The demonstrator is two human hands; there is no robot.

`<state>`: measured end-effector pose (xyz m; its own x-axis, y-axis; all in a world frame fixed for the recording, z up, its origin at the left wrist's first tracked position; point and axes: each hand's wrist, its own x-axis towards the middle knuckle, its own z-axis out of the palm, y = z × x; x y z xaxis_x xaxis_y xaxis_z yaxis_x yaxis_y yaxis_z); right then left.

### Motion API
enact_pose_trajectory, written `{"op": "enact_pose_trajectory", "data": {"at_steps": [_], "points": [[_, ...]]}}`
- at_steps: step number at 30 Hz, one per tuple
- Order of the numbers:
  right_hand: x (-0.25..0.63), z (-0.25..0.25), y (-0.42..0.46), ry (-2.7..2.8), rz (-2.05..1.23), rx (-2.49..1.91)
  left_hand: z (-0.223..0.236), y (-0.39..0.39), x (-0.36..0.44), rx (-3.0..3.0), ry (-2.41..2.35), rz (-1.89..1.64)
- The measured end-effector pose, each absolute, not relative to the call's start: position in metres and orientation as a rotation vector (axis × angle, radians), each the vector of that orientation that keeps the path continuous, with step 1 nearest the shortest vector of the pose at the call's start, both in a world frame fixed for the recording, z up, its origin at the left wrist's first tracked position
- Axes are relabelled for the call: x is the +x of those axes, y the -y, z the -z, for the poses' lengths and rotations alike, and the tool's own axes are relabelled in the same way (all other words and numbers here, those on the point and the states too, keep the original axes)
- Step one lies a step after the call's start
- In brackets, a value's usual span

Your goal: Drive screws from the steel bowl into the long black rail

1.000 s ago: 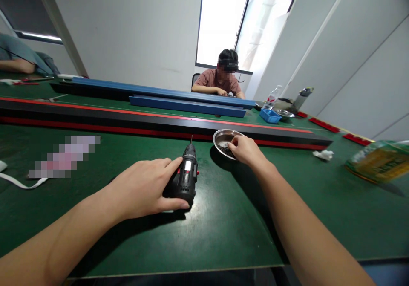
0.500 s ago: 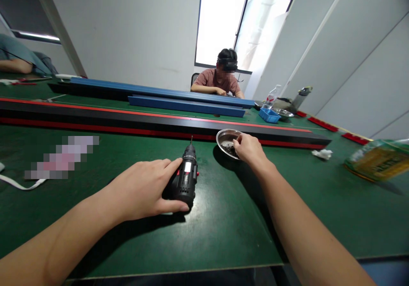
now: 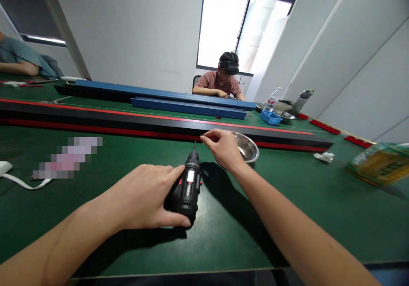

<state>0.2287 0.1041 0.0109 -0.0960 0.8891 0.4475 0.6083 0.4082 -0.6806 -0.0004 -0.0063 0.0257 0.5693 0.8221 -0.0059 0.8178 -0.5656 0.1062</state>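
The right hand [image 3: 223, 149] had left the steel bowl [image 3: 247, 147], fingers pinched, contents indiscernible, beside the bit of the drill [image 3: 187, 186] the left hand [image 3: 143, 198] gripped.

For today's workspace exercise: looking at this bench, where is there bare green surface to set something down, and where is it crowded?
Bare green mat lies right of the right hand, between the metal bowl, the white scrap and the near table edge. Another patch lies left of the left hand, below the white cable. It is crowded around the drill.
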Motion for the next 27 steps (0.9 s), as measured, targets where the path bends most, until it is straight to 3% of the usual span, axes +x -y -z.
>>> {"op": "enact_pose_trajectory", "data": {"at_steps": [12, 27], "points": [[0.185, 0.048, -0.161, 1.496, -0.526, -1.468, -0.03, 0.007, 0.001, 2.679, -1.4, -0.047], [0.191, 0.054, -0.166, 1.494, -0.592, -1.483, -0.027, 0.006, 0.001, 2.742, -1.416, -0.035]]}}
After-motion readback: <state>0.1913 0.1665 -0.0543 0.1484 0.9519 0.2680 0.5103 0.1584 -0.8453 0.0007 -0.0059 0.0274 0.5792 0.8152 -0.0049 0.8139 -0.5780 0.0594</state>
